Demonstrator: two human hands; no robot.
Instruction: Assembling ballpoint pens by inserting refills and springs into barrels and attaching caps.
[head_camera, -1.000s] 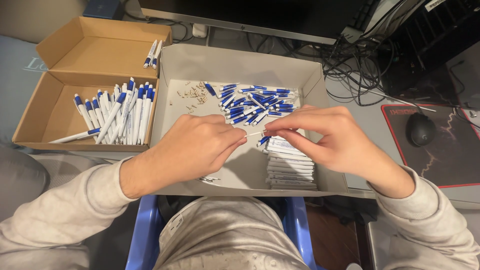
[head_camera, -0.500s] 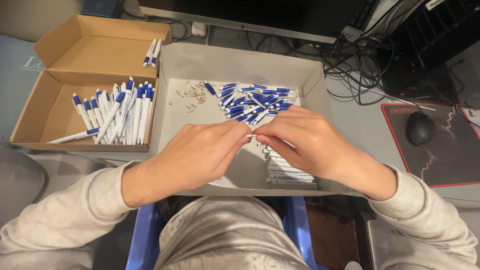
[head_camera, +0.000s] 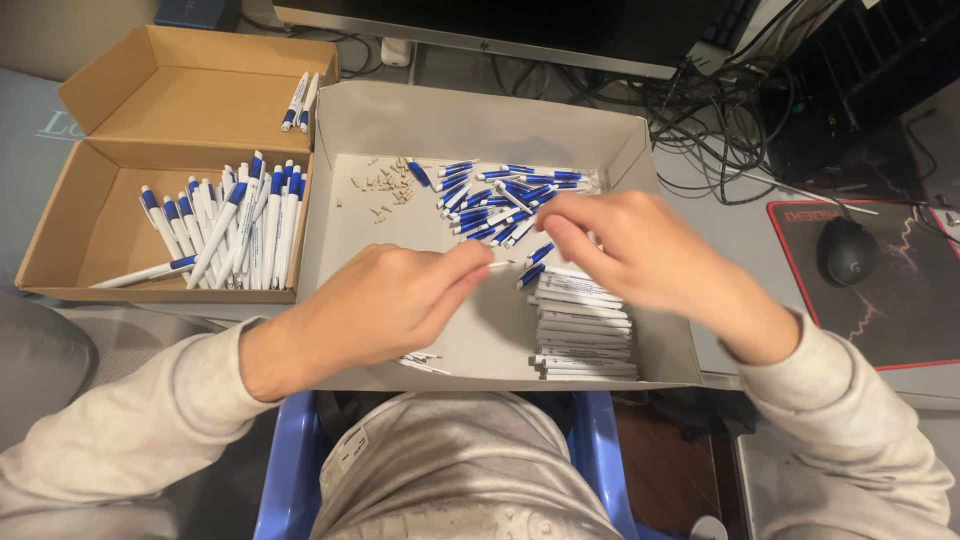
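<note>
Left hand (head_camera: 385, 305) over grey tray (head_camera: 480, 125), fingers pinched on thin white pen part (head_camera: 499, 265). Right hand (head_camera: 625, 250) closes fingertips round blue-and-white pen piece (head_camera: 537, 254), just beside that part's tip. Stack of white barrels (head_camera: 585, 330) lies below right hand. Heap of blue clips (head_camera: 500, 190) at tray's far side. Finished pens (head_camera: 240, 225) rest in cardboard box (head_camera: 90, 230), left. Mouse (head_camera: 848, 250) on surface, right.

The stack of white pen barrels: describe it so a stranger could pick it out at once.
Start at the grey cardboard tray in the middle, right of the brown box. In its near right corner, under the right hand, lies the stack of white pen barrels. Unlike the loose blue-and-white parts behind, these lie neatly parallel.
</note>
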